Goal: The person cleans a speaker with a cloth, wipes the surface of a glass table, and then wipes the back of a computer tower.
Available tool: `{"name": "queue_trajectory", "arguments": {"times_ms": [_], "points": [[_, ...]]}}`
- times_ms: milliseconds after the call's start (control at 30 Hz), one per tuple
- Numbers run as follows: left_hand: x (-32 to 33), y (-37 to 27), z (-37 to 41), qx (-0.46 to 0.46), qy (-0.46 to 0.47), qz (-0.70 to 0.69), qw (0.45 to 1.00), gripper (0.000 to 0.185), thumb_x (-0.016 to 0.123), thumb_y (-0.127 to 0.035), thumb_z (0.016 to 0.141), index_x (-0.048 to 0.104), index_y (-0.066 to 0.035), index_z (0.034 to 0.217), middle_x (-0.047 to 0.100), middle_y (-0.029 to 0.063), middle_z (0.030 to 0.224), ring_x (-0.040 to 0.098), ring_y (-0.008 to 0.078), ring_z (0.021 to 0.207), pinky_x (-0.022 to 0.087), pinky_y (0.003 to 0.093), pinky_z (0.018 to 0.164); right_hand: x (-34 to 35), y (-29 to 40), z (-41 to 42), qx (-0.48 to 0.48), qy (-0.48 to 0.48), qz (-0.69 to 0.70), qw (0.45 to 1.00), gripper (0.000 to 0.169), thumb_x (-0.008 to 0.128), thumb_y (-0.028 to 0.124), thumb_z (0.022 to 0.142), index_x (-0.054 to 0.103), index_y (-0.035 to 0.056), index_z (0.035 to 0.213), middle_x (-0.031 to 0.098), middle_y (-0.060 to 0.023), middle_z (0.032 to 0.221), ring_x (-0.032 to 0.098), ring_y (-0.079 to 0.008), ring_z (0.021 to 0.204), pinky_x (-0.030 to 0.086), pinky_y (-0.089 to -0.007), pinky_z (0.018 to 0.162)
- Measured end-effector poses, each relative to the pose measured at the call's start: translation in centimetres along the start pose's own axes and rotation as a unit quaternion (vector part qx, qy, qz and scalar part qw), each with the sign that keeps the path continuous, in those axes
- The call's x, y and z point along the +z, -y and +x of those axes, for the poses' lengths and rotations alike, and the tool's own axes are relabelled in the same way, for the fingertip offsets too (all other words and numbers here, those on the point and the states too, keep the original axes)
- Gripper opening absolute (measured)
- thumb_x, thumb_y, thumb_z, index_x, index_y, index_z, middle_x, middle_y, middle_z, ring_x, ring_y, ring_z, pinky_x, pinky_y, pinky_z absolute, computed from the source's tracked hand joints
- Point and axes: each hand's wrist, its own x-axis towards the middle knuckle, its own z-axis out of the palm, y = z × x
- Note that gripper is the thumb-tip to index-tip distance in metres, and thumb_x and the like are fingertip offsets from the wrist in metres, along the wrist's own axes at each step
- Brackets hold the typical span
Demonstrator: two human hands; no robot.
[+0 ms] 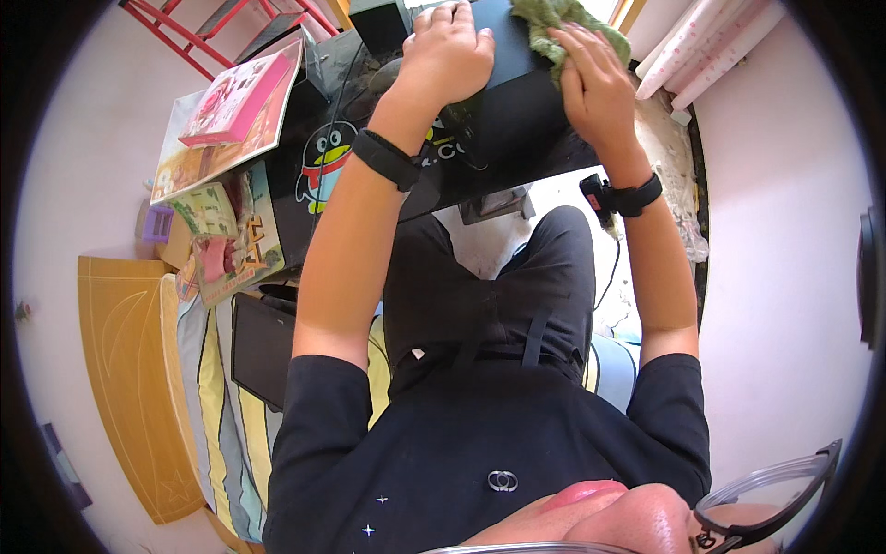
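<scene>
Before me, on a black desk with a printed penguin [277,208], stands a dark box-shaped case [511,41]. My left hand [451,52] rests over the case's left edge with its fingers bent, and the exact grip is hidden. A green cloth [564,28] lies at the case's right edge, under the fingers of my right hand [597,86], which presses on it. Part of the cloth is hidden beneath those fingers. Both wrists wear black straps.
A pink box [235,100] lies on a large picture book [173,163] at the desk's left. A black cable [337,104] runs across the desk. Below left, a dark flat screen or laptop [259,350] lies on a striped bed. A red metal ladder [187,48] stands behind; pink curtains [699,48] hang at right.
</scene>
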Motion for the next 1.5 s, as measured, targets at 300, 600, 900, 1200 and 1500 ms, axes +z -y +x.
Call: {"name": "queue_trajectory", "arguments": {"times_ms": [300,600,900,1200,1500], "points": [[-1.3,-0.6,0.0,0.022,0.028,0.027,0.999,0.057,0.048,-0.030,0.102,0.051,0.016,0.136,0.055,0.0329,0.138,0.051,0.0473,0.130,0.043,0.0520,0.111,-1.8,2.1,1.4,0.150,0.055,0.025,0.987,0.034,0.050,0.007,0.097,0.067,-0.0044,0.124,0.062,-0.0265,0.134,0.054,-0.0425,0.133,0.041,-0.0477,0.115],[-2.3,-2.3,1.0,-0.124,0.134,-0.047,0.982,0.067,0.045,-0.040,0.100,0.045,0.006,0.149,0.047,0.0290,0.151,0.044,0.0437,0.142,0.038,0.0505,0.117,1.5,4.6,-2.6,0.164,-0.059,0.043,0.984,0.044,0.046,0.000,0.099,0.057,-0.0023,0.141,0.051,-0.0297,0.149,0.044,-0.0448,0.144,0.031,-0.0474,0.122],[-3.7,-2.1,1.0,-0.108,0.161,-0.020,0.981,0.084,0.052,-0.052,0.095,0.041,0.009,0.151,0.041,0.0324,0.156,0.035,0.0458,0.147,0.031,0.0485,0.122,8.2,14.6,-10.0,0.321,-0.020,0.210,0.923,0.084,0.051,0.020,0.103,-0.002,-0.0112,0.160,0.004,-0.0369,0.167,0.007,-0.0487,0.157,0.009,-0.0453,0.127],[-2.4,-1.0,1.0,-0.053,0.141,-0.004,0.989,0.083,0.051,-0.051,0.097,0.041,0.013,0.149,0.039,0.0346,0.155,0.034,0.0484,0.147,0.029,0.0462,0.123,6.3,16.5,-12.8,0.358,0.021,0.119,0.926,0.070,0.060,0.023,0.098,0.033,-0.0126,0.151,0.037,-0.0343,0.153,0.035,-0.0505,0.143,0.029,-0.0540,0.118],[-1.4,-0.9,1.2,-0.047,0.153,-0.004,0.987,0.084,0.050,-0.052,0.098,0.041,0.013,0.149,0.040,0.0349,0.155,0.034,0.0481,0.147,0.028,0.0457,0.124,-2.6,12.8,-10.3,0.340,0.085,-0.025,0.936,0.032,0.065,0.025,0.096,0.072,0.0034,0.118,0.066,-0.0199,0.115,0.062,-0.0386,0.106,0.048,-0.0470,0.094]]}}
